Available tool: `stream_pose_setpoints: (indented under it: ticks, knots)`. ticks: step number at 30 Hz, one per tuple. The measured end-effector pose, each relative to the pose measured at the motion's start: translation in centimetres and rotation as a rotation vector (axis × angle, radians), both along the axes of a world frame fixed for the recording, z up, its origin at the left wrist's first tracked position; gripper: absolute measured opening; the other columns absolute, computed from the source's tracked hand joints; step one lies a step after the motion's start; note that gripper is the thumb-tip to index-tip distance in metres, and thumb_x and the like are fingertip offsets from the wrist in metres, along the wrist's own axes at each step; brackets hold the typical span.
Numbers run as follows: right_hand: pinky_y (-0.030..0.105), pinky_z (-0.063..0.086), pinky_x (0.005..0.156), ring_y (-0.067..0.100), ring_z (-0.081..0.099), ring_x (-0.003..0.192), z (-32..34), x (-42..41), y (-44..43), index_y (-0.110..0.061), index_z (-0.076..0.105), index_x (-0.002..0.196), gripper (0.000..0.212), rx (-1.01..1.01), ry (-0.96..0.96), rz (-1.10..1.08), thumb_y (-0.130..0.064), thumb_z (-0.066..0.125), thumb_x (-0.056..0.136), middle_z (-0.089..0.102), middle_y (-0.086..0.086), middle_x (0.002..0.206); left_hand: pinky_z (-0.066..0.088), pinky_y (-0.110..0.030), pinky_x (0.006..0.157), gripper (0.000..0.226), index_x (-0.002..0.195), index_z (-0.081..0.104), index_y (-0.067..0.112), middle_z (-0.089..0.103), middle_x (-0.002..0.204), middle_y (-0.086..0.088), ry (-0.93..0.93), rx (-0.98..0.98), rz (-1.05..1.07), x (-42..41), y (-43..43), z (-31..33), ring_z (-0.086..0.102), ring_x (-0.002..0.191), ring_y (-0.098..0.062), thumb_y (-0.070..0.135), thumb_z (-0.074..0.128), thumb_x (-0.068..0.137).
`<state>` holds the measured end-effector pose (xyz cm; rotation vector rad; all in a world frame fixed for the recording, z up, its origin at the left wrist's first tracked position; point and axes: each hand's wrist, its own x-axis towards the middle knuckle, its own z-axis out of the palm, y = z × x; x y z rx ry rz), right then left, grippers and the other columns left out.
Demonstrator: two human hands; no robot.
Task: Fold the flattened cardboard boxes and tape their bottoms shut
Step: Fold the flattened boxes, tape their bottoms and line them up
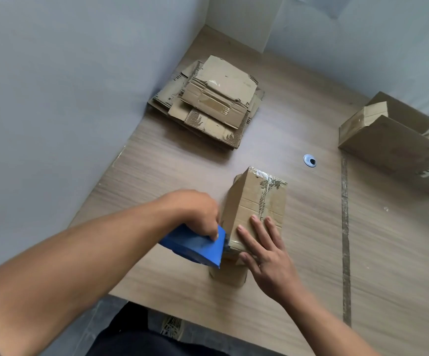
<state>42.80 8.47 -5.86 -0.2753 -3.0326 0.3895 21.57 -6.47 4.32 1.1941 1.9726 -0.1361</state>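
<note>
Wood-grain table (pixel 157 176), enclosed by grey partition walls (pixel 54 73), is recorded as the work surface. Entered first is a folded cardboard box (pixel 257 201), taped along its upper seam. It is held down under the straight, spread fingers of the right hand (pixel 262 245), while a blue tape dispenser (pixel 195 245) is gripped in the curled fingers of the left hand (pixel 195 211) and set against the box edge just left of the right hand. Also listed are a stack of flattened boxes (pixel 208 104) well beyond the left hand, an open box (pixel 388 140) far to the right of the right hand, and a round grommet (pixel 309 160) between the two.
</note>
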Motion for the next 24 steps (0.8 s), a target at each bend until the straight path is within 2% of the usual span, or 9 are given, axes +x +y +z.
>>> stream_pose_setpoints:
  ticks: [2, 5, 9, 12, 14, 17, 20, 22, 24]
  knots:
    - [0.027, 0.006, 0.123, 0.025, 0.010, 0.152, 0.0, 0.0, 0.1, -0.054, 0.016, 0.151, 0.051, -0.004, 0.001, 0.001, -0.062, 0.023, 0.101, 0.024, -0.002, 0.162, 0.040, -0.033, 0.075, 0.020, 0.104, 0.062, 0.028, 0.061, 0.106, -0.002, 0.130, -0.011, -0.021, 1.4, 1.0, 1.2, 0.058, 0.098, -0.028, 0.041, 0.054, 0.090]
    - [0.027, 0.005, 0.123, 0.025, 0.009, 0.152, -0.1, 0.1, -0.1, -0.054, 0.015, 0.152, 0.051, -0.014, -0.004, -0.001, -0.062, 0.023, 0.101, 0.024, -0.003, 0.162, 0.037, -0.034, 0.080, 0.035, 0.123, 0.061, 0.025, 0.061, 0.128, -0.002, 0.268, -0.007, -0.063, 3.0, 1.9, 1.7, 0.058, 0.118, -0.027, 0.038, 0.049, 0.093]
    - [0.028, 0.006, 0.123, 0.027, 0.012, 0.152, 0.2, -0.2, -0.2, -0.054, 0.013, 0.152, 0.052, 0.015, -0.002, -0.006, -0.061, 0.024, 0.101, 0.021, -0.004, 0.163, 0.041, -0.031, 0.088, 0.043, 0.131, 0.058, 0.023, 0.058, 0.133, -0.003, 0.406, 0.083, -0.130, 4.4, 2.4, 1.1, 0.056, 0.123, -0.023, 0.040, 0.057, 0.092]
    - [0.041, 0.026, 0.118, 0.030, 0.018, 0.151, 0.6, -0.2, -0.8, -0.048, 0.024, 0.152, 0.053, 0.023, 0.011, -0.020, -0.058, 0.031, 0.100, 0.025, -0.003, 0.163, 0.044, -0.031, 0.095, 0.043, 0.131, 0.060, 0.020, 0.060, 0.134, -0.003, 0.404, 0.065, -0.100, 5.2, 0.8, -1.1, 0.057, 0.124, -0.023, 0.039, 0.058, 0.093]
    - [0.050, 0.040, 0.106, 0.029, 0.020, 0.151, 1.0, -0.2, -1.4, -0.042, 0.037, 0.148, 0.055, 0.007, 0.017, -0.072, -0.055, 0.041, 0.095, 0.030, -0.003, 0.161, 0.046, -0.032, 0.089, 0.037, 0.126, 0.062, 0.019, 0.064, 0.129, -0.004, 0.331, 0.069, 0.048, 4.6, -1.0, -2.5, 0.060, 0.119, -0.025, 0.037, 0.054, 0.094]
    - [0.054, 0.044, 0.099, 0.028, 0.020, 0.151, 1.0, -0.4, -2.3, -0.040, 0.045, 0.142, 0.056, -0.001, 0.009, -0.123, -0.057, 0.048, 0.089, 0.034, -0.004, 0.159, 0.038, -0.032, 0.073, 0.034, 0.124, 0.056, 0.026, 0.066, 0.120, -0.005, 0.358, 0.171, 0.218, 3.2, -4.2, -5.0, 0.063, 0.111, -0.029, 0.042, 0.052, 0.094]
    - [0.054, 0.046, 0.093, 0.027, 0.023, 0.149, 1.1, -1.0, -2.9, -0.039, 0.052, 0.134, 0.053, -0.001, 0.037, -0.183, -0.059, 0.050, 0.084, 0.040, -0.004, 0.154, 0.042, -0.031, 0.066, 0.051, 0.139, 0.045, 0.036, 0.070, 0.105, -0.006, 0.510, 0.318, 0.288, 2.4, -7.0, -8.4, 0.068, 0.093, -0.031, 0.049, 0.056, 0.092]
    - [0.055, 0.047, 0.091, 0.027, 0.026, 0.148, 1.0, -1.2, -3.3, -0.040, 0.054, 0.130, 0.052, 0.007, 0.054, -0.212, -0.059, 0.051, 0.081, 0.043, -0.004, 0.150, 0.049, -0.034, 0.066, 0.063, 0.145, 0.047, 0.034, 0.071, 0.091, -0.008, 0.568, 0.389, 0.301, 2.1, -8.3, -10.8, 0.069, 0.076, -0.031, 0.051, 0.066, 0.087]
    - [0.055, 0.048, 0.091, 0.026, 0.028, 0.147, 0.9, -1.3, -3.5, -0.040, 0.055, 0.128, 0.051, 0.016, 0.073, -0.225, -0.058, 0.053, 0.080, 0.044, -0.004, 0.149, 0.048, -0.036, 0.065, 0.072, 0.143, 0.051, 0.029, 0.069, 0.080, -0.009, 0.628, 0.418, 0.289, 2.0, -9.0, -12.3, 0.066, 0.064, -0.029, 0.049, 0.077, 0.079]
